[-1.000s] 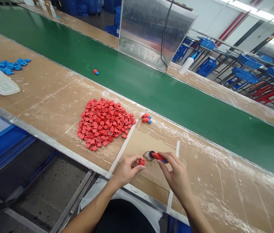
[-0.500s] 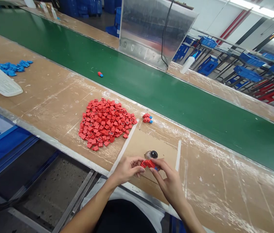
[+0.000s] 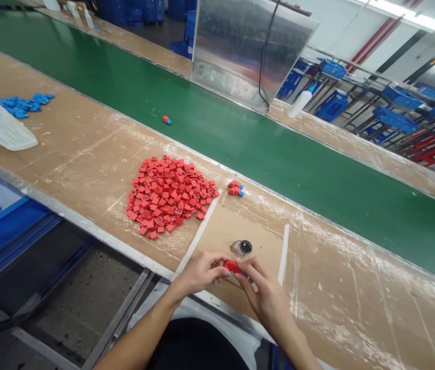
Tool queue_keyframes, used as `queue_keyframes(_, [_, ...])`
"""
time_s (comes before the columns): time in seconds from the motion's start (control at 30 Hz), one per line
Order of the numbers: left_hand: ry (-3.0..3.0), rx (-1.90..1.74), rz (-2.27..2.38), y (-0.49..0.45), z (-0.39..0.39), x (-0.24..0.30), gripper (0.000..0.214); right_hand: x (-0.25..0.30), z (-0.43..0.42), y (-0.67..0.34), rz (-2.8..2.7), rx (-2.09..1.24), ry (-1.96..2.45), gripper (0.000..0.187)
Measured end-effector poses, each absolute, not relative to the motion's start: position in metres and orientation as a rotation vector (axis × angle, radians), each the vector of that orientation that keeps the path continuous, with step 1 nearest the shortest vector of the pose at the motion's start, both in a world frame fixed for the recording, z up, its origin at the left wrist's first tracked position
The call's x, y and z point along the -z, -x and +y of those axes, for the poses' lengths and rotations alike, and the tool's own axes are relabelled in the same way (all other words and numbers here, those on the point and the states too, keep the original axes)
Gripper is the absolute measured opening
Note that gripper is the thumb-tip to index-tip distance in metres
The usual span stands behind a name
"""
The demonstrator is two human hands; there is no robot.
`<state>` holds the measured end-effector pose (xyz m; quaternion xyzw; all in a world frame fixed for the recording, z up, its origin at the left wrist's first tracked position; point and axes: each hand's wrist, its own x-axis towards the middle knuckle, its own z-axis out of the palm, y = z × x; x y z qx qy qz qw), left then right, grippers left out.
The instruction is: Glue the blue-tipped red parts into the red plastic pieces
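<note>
Both hands pinching a small red plastic block point(image 3: 233, 266) over a brown cardboard sheet point(image 3: 258, 236)
Left hand point(image 3: 202, 272) & right hand point(image 3: 266, 293) closed narrow on it, block between them. Looks light, stiff, prob slick, so best held by its sides (tiny tho). Round glass jar w/ black top point(image 3: 241, 247) just ahead of the hands, loose red blocks heaped point(image 3: 167, 198) further ahead-left.

Factory floor, green conveyor belt point(image 3: 217, 123)

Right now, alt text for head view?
Left hand and right hand pinch a red plastic part over cardboard, beside a glass jar. A heap of red square parts lies on the bench by a green conveyor belt.
</note>
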<state>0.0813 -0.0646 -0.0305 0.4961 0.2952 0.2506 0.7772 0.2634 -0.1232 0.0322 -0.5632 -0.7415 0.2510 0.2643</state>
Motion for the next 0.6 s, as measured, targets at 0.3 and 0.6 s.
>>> queue_keyframes(0.3, [-1.311, -0.434, 0.638, -0.074, -0.060, 0.018, 0.026, -0.034, -0.129, -0.254, -2.032, -0.651, 1.528, 0.015])
queue_keyframes(0.6, [-1.285, -0.428, 0.647, -0.068, -0.054, 0.016, 0.032, -0.024, -0.133, -0.246, -1.793, -0.746, 1.567, 0.014])
